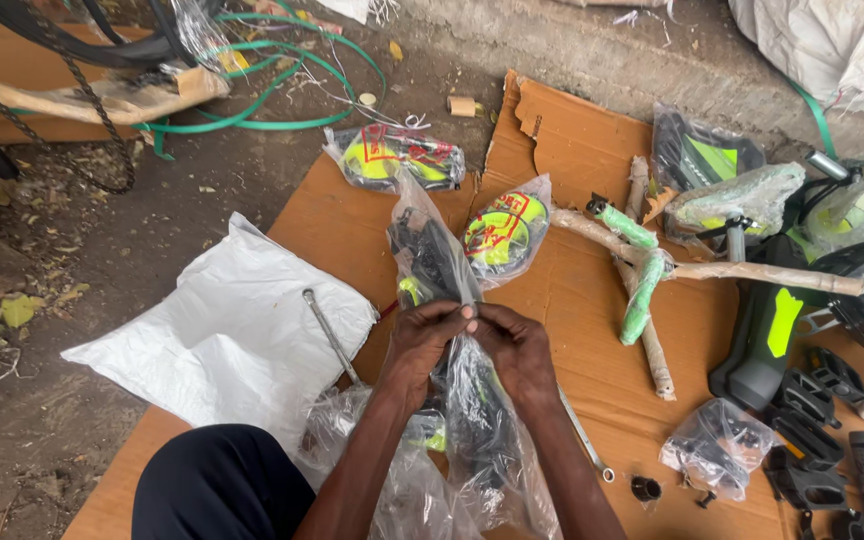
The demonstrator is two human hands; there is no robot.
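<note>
Your left hand and right hand meet at the middle of the view, fingertips pinched together on the clear plastic bag, which holds a black part with a yellow-green spot. The bag rises from your fingers toward 12 o'clock, and its slack tail hangs below your wrists toward 6 o'clock, so the grip sits partway along it, not at either end.

What could go wrong, as I judge it: the film looks thin and stretched between the two pinches, so pulling the hands apart sharply could split it all at once and drop the part onto the cardboard sheet (or off it, into the dirt at 9 o'clock). The slick plastic could also slide through your fingertips.

Outward from the hands: a metal wrench lies at 9 o'clock, partly on a white sack. Two bagged yellow-and-red discs sit at 12 to 1 o'clock. At 3 o'clock lie paper-wrapped handlebars, and black pedals at 4 o'clock.
</note>
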